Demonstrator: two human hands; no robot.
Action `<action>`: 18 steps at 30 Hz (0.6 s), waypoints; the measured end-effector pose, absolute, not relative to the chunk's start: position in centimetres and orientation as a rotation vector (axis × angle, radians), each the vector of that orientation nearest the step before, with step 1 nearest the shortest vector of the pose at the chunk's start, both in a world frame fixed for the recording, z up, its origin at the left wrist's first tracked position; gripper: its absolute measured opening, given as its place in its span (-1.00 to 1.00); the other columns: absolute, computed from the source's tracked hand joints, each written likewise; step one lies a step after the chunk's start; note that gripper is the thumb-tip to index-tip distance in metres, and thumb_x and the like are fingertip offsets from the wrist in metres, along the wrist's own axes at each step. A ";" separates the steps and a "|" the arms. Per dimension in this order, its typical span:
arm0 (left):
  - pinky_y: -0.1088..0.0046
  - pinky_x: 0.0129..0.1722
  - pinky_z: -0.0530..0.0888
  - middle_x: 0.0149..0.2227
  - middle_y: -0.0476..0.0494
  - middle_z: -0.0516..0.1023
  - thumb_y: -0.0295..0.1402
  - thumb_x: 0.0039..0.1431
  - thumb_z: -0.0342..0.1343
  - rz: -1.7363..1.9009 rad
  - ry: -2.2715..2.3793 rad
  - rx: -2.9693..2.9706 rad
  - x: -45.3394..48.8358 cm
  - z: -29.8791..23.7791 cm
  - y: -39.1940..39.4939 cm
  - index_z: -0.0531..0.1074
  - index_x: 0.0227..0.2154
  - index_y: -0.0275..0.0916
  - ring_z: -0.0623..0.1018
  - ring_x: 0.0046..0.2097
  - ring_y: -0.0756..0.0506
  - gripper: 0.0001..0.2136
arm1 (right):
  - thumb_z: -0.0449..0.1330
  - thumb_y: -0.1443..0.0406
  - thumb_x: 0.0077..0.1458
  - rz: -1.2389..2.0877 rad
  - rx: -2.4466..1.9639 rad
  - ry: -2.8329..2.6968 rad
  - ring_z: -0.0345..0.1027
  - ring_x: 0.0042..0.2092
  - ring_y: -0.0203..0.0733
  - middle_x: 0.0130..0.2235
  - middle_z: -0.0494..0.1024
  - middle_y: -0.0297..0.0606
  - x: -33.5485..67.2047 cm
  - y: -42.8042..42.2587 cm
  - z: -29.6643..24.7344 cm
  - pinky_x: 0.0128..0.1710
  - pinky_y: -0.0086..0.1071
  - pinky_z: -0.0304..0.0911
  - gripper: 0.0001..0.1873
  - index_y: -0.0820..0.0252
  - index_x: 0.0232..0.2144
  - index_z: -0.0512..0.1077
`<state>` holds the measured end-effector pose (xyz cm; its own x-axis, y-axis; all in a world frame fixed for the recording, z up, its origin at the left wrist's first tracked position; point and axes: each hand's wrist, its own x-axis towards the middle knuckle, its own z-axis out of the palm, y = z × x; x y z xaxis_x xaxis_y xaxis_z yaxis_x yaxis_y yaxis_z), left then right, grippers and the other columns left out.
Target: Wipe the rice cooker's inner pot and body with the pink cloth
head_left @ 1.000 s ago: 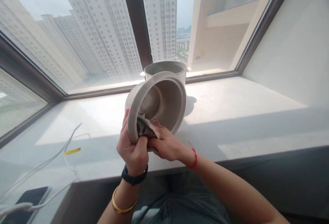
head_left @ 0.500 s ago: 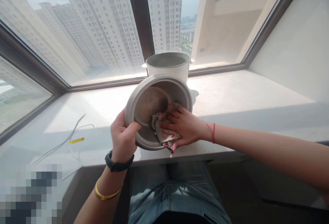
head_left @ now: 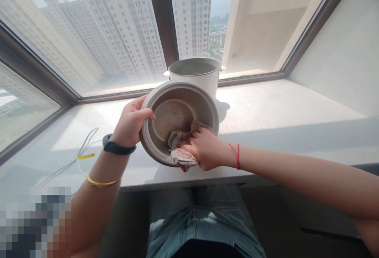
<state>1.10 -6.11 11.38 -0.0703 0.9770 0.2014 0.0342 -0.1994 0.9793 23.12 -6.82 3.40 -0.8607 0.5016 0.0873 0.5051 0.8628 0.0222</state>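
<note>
My left hand (head_left: 130, 122) grips the left rim of a round grey pot (head_left: 173, 112), held tilted with its opening toward me above the sill edge. My right hand (head_left: 201, 147) presses a crumpled checked cloth (head_left: 182, 147) against the pot's lower inner wall, fingers curled over it. A black band and a gold bangle sit on my left wrist, a red string on my right.
A white cooker body (head_left: 197, 74) stands on the pale window sill (head_left: 281, 112) just behind the pot. White cables with a yellow tag (head_left: 84, 155) lie on the sill at the left. Window glass rises behind, a wall at the right. My knees are below the sill.
My left hand shifted from the pot's lower rim up to its left rim, and the pot turned slightly. The right hand and cloth slid a little left inside the pot.
</note>
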 end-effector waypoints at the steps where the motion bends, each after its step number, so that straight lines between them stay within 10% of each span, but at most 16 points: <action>1: 0.38 -0.28 0.47 -0.32 -0.13 0.57 -0.44 -0.19 0.26 1.422 1.232 1.411 0.9 11.6 -6.1 0.56 -0.25 -0.27 0.55 -0.21 -0.18 -0.68 | 0.32 0.24 -0.14 -0.059 -0.805 -2.946 0.44 -0.12 0.10 -0.14 0.61 -0.07 22.7 -7.2 3.4 0.17 0.03 -0.12 -0.28 0.11 0.15 0.41; 9: 0.41 -0.15 0.53 0.10 -0.27 0.47 -0.17 0.25 0.18 1.881 1.756 1.416 3.5 2.4 -13.1 0.12 0.35 -0.15 0.58 -0.04 -0.12 -0.34 | 0.20 0.17 -0.02 0.067 -0.898 -2.772 0.46 -0.23 0.02 -0.22 0.61 -0.12 20.7 -8.7 3.1 -0.03 -0.09 0.06 -0.55 0.13 -0.04 0.46; 18: 0.30 0.35 0.23 0.38 -0.27 0.25 -0.31 0.33 0.03 1.728 1.792 1.969 1.8 2.8 -11.5 0.14 0.39 -0.26 0.26 0.39 -0.20 -0.41 | 0.29 0.18 -0.03 -0.276 -0.945 -2.901 0.38 0.04 0.27 0.02 0.56 0.08 23.2 -7.3 2.1 0.19 0.14 -0.15 -0.25 0.16 0.24 0.35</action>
<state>1.79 -11.53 2.80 -0.2302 0.6830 0.6933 0.7177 -0.3620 0.5949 23.18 -7.32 2.07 -0.8069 0.5762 0.1296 0.5903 0.7938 0.1462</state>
